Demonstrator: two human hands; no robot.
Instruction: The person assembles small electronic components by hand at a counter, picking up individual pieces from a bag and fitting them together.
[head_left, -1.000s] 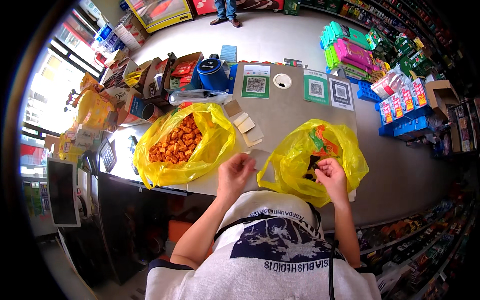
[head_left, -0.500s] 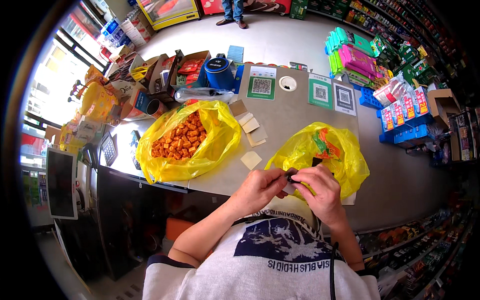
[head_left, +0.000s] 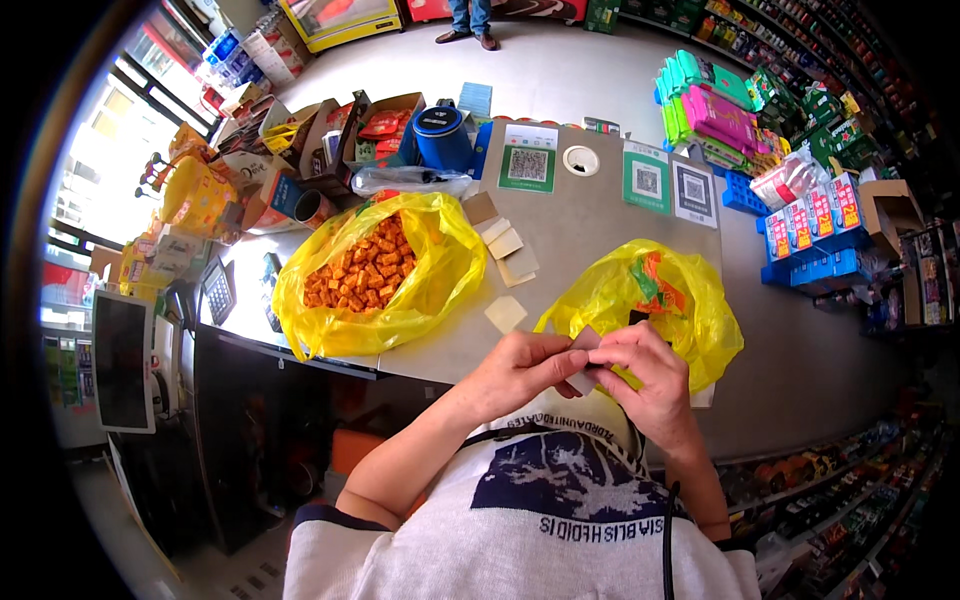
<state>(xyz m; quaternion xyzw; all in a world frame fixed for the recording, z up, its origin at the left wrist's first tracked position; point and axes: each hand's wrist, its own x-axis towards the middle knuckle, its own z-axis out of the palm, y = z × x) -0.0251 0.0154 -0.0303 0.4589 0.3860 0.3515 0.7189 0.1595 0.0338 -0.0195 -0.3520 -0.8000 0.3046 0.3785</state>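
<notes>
My left hand [head_left: 528, 366] and my right hand [head_left: 645, 372] meet in front of my shirt, fingers pinched together on a small greyish square of paper [head_left: 582, 382]. The fingertips hide what, if anything, is inside it. Just beyond them lies a yellow plastic bag [head_left: 712, 335] with an orange-and-green wrapper [head_left: 655, 285] and something dark in it. To the left, another yellow plastic bag [head_left: 455, 280] gapes around a heap of small orange-brown cubes [head_left: 365, 272]. Several pale paper squares [head_left: 506, 315] lie on the counter between the two bags.
Code cards [head_left: 527, 165] and a round hole fitting [head_left: 580, 160] are at the counter's far side. A blue canister [head_left: 443, 145] and open boxes [head_left: 400, 105] line the back left. A monitor [head_left: 122, 360] stands at far left, stacked packs [head_left: 815, 220] at right. A person's legs [head_left: 470, 15] show beyond.
The small dark thing seen between my fingertips is now out of sight, and more of the paper shows above and below my fingers. Both hands remain together in about the same place.
</notes>
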